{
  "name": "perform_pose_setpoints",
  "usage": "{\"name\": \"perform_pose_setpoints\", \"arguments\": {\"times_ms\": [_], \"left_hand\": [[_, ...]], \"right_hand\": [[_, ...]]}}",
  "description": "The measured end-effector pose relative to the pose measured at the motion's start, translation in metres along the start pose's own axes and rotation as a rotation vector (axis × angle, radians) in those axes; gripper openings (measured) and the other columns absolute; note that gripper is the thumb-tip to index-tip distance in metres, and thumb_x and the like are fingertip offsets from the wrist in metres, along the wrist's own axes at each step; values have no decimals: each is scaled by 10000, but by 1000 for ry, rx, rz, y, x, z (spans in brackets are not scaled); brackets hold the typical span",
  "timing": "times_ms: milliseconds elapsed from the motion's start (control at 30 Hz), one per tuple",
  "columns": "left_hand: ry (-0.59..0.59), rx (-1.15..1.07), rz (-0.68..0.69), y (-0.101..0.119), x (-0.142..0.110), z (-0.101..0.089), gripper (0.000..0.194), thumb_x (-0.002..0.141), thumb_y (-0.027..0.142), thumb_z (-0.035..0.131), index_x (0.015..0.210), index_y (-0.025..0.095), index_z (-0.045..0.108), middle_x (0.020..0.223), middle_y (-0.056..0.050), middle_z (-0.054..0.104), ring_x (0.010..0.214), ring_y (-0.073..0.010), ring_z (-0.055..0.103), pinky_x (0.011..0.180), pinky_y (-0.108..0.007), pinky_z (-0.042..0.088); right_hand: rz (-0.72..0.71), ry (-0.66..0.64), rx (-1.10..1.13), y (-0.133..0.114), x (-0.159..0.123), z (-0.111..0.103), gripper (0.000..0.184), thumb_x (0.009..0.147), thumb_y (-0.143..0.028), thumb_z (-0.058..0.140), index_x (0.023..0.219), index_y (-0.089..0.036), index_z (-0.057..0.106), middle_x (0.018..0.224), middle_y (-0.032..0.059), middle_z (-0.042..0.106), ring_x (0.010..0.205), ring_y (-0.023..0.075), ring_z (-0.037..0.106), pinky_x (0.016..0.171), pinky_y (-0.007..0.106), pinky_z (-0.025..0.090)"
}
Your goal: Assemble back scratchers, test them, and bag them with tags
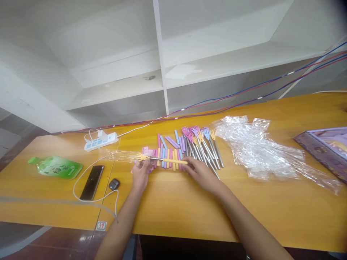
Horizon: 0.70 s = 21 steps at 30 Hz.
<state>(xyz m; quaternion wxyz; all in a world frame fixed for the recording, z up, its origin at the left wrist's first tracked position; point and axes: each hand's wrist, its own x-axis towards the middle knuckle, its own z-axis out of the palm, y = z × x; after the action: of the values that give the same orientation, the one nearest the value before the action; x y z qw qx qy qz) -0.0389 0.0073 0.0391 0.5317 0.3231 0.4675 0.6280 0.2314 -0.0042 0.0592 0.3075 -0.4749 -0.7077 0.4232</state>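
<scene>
A yellow back scratcher (168, 160) with a small hand-shaped head lies crosswise between my two hands. My right hand (202, 174) pinches its yellow handle end. My left hand (141, 174) holds a clear plastic sleeve (121, 156) at the scratcher's head end; the head sits at the sleeve's mouth. Behind the hands lies a row of pastel foam-handled scratchers (169, 150), and several more with metal shafts and coloured heads (203, 142) fan out to the right.
A heap of clear plastic sleeves (257, 148) lies to the right, and a purple box (324, 148) at the far right. On the left are a green drink pouch (58, 167), a black phone (92, 177) on a white cable, a small black device (114, 184) and a white power strip (101, 141).
</scene>
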Motion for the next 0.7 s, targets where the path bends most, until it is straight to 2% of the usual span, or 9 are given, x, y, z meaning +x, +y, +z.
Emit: {"name": "perform_pose_setpoints", "arguments": {"times_ms": [100, 200, 267, 400, 467, 567, 700], "left_hand": [[16, 21, 15, 5, 3, -4, 389, 695, 388, 948, 904, 135, 738, 835, -61, 788, 744, -179, 757, 721, -295, 619], [-32, 84, 17, 1, 3, -8, 374, 710, 373, 934, 905, 135, 722, 756, -38, 755, 652, -149, 712, 646, -262, 583], [-14, 111, 29, -4, 4, -10, 385, 719, 384, 924, 920, 141, 702, 754, -33, 748, 638, -145, 698, 625, -257, 565], [37, 161, 42, -15, -1, -8, 401, 711, 383, 917, 940, 148, 687, 831, -51, 768, 711, -172, 721, 691, -282, 575], [-33, 202, 18, -24, -10, 0, 409, 686, 347, 926, 966, 151, 700, 893, -74, 783, 814, -214, 746, 763, -315, 589], [-203, 217, -50, -37, -28, 16, 458, 656, 295, 936, 1037, 161, 720, 973, -96, 789, 944, -264, 751, 833, -348, 595], [-288, 186, -59, -39, -38, 23, 447, 727, 342, 904, 1100, 175, 723, 1026, -95, 778, 998, -252, 742, 897, -350, 582]], "right_hand": [[-18, 6, 88, 1, 0, 0, 275, 1089, -452, 397, 1163, -260, 580, 886, 13, 713, 767, 195, 663, 739, 329, 511], [-26, 74, 151, 5, 1, 3, 264, 1098, -462, 369, 1191, -257, 508, 871, 14, 711, 745, 193, 655, 758, 346, 523], [-30, 112, 202, 9, 2, 3, 254, 1101, -472, 368, 1184, -256, 474, 876, 21, 717, 751, 193, 660, 765, 351, 531], [-47, 133, 209, 13, 3, 12, 268, 1065, -498, 491, 1097, -247, 578, 888, 47, 727, 802, 209, 682, 767, 356, 552], [-119, 160, 154, 10, 4, 24, 259, 1038, -481, 559, 1028, -242, 658, 910, 60, 715, 826, 217, 676, 775, 366, 559], [-271, 231, 59, 3, 3, 46, 252, 1027, -451, 591, 962, -249, 725, 958, 82, 660, 889, 234, 654, 791, 388, 565], [-325, 301, -18, -3, 1, 55, 215, 1019, -419, 611, 980, -271, 763, 1019, 90, 591, 948, 246, 634, 821, 406, 573]]}}
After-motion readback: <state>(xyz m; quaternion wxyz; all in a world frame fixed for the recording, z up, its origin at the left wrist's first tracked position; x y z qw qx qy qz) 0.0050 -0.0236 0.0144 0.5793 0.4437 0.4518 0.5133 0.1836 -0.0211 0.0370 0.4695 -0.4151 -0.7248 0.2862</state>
